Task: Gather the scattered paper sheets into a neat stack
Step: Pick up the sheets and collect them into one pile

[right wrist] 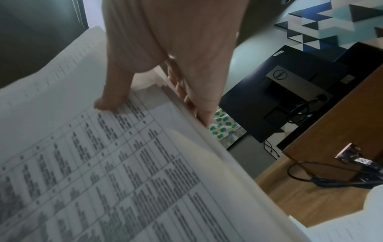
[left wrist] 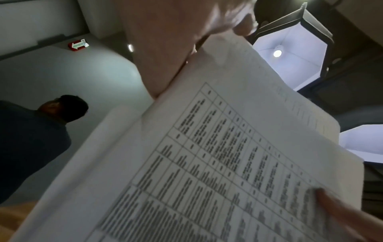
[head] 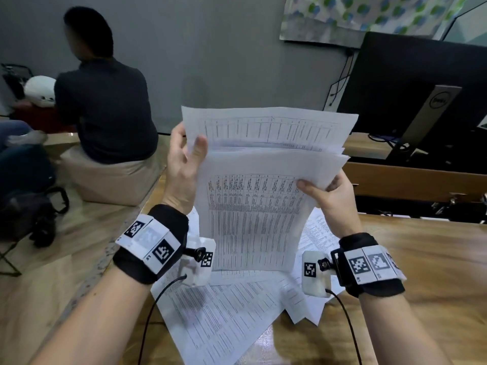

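"DELL" logo on the monitor stand, printed tables on the paper sheets too blurred to read

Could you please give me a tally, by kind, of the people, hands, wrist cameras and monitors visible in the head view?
Hands: 2, the left hand and right hand, both holding the sheaf of sheets
Wrist cameras: 2
Seated persons, back turned: 1
Monitors: 1
Total: 6
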Available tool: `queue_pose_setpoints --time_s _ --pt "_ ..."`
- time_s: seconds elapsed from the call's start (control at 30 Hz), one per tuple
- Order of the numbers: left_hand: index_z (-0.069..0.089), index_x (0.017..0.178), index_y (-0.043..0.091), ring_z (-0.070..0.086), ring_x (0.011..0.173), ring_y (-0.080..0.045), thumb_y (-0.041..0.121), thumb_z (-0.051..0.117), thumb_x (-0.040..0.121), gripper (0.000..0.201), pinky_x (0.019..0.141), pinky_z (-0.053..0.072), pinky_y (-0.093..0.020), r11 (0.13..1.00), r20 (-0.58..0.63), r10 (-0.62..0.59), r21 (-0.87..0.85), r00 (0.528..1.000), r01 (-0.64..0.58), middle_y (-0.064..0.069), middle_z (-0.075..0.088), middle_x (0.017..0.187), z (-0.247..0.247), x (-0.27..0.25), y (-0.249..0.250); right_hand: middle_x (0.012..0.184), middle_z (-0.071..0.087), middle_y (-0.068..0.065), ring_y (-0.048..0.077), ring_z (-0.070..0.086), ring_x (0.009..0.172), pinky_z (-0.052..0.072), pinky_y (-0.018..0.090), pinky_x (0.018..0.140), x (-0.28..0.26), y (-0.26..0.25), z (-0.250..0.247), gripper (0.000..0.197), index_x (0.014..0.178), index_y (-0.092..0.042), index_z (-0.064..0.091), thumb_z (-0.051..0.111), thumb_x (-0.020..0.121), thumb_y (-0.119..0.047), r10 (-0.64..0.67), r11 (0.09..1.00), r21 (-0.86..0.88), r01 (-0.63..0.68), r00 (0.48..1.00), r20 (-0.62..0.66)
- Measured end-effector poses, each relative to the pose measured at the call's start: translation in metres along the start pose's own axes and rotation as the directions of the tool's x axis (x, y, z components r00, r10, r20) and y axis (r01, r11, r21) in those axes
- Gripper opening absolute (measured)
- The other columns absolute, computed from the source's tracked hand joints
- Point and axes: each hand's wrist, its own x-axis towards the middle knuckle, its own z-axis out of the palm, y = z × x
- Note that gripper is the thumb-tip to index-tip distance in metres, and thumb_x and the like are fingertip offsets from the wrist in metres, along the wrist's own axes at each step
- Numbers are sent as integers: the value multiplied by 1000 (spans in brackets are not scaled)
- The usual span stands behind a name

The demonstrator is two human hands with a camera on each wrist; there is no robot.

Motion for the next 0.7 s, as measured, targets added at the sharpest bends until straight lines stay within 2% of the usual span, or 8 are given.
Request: queue_pose_setpoints --time_s 0.1,0.2,0.3,0.37,0.43,0.53,0.6,0.7 --pt "21 132 17 67 95 0 46 78 51 103 76 53 -17 998 102 -52 32 993 49 14 72 98 1 -10 -6 91 73 2 14 68 86 53 30 75 -3 9 5 47 100 -4 64 81 59 -19 17 1000 6 -17 999 -30" --pt "28 128 18 63 97 5 41 82 47 100 76 53 -15 993 72 -98 77 993 92 8 60 109 -3 -18 -14 74 74 -13 2 67 75 53 20 67 -5 7 11 23 89 -11 64 73 71 0 -47 999 23 50 995 -83" --pt "44 113 19 63 102 -10 25 85 57 69 83 56 -27 965 -17 -161 205 987 161 6 61 105 -3 -19 -16 74 72 -14 -1 67 75 53 17 67 -4 -10 17 27 87 -15 61 70 74 7 -133 990 26 138 981 -138" --pt "44 102 25 61 97 -8 10 72 76 41 88 53 -27 951 -95 -139 263 986 159 11 59 99 4 -14 -13 77 70 -10 1 66 77 53 19 69 -1 -22 21 28 85 -18 60 73 73 4 -201 979 6 205 967 -159" --pt "43 102 24 59 91 1 7 65 82 34 82 52 -15 947 -142 -45 309 989 87 15 58 96 10 -9 -9 79 67 -10 3 65 76 54 20 68 0 -27 26 27 83 -20 59 75 73 0 -250 967 -5 253 951 -183" --pt "49 108 16 62 93 -8 8 66 82 32 80 52 -16 924 -196 52 381 979 27 7 61 99 9 -10 -11 81 66 -4 8 63 76 53 20 66 -5 -19 31 27 81 -22 59 75 73 -2 -238 971 -21 238 954 -181" --pt "52 116 10 62 90 -3 10 66 82 37 77 51 -11 910 -174 -33 401 984 102 3 62 102 1 -18 -22 82 65 -1 8 62 74 52 21 66 -11 -3 31 26 81 -22 59 74 74 -1 -183 983 -48 178 970 -161" --pt "54 116 11 61 75 17 10 63 84 33 78 53 -11 899 -122 -229 353 966 258 14 62 94 -14 -37 -41 83 69 -4 7 65 77 52 23 69 -17 19 23 24 87 -19 62 73 75 -1 -79 997 -34 75 989 -129"
